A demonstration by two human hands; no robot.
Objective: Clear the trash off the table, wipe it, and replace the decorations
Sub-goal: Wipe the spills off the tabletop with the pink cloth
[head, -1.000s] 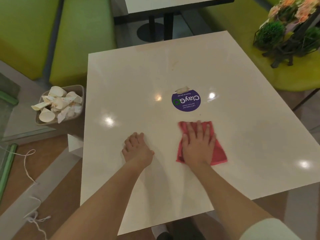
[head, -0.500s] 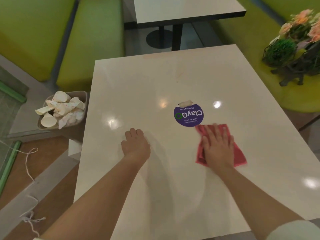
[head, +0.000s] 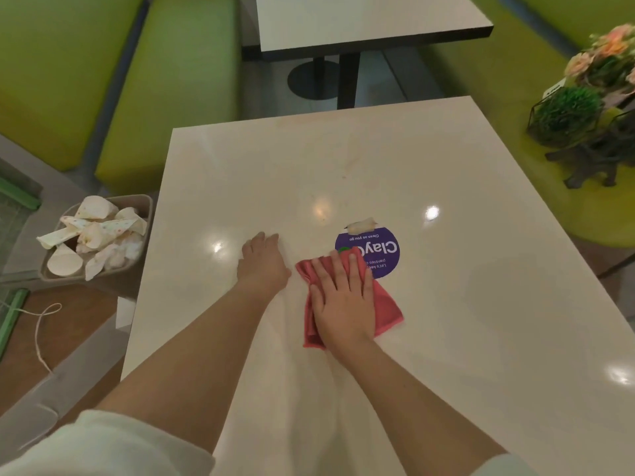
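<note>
The counter (head: 429,331) is being wiped. A red cloth (head: 386,305) is being pressed flat at the centre of the frame under the right hand (head: 343,300), whose fingers (head: 338,269) are lying straight and spread, gripping nothing. The cloth's upper edge is overlapping the lower left of the purple sticker (head: 376,250). The left hand (head: 263,262) is being rested on the counter just left of the cloth, fingers released and holding nothing.

For the step to be done well, pressure should probably be kept even across the whole palm, so the cloth is being dragged and not bunched — its left side is already looking creased. Overlapping passes are being called for, judging by faint marks left of and above the sticker towards the far edge. Care is likely needed at the sticker's top, where a pale torn flap (head: 360,225) could be caught.

The trash (head: 96,235) is sitting in a bin (head: 146,207) at the left of the frame, off the counter. The decorations (head: 591,108) are waiting on the green seat (head: 498,108) at the upper right — partly cut off by the frame edge, so their number cannot be told. Part of the sticker's lettering is being hidden by the cloth and hand, the left hand's fingertips are hard to make out, and the counter's near corners are being cut off.
</note>
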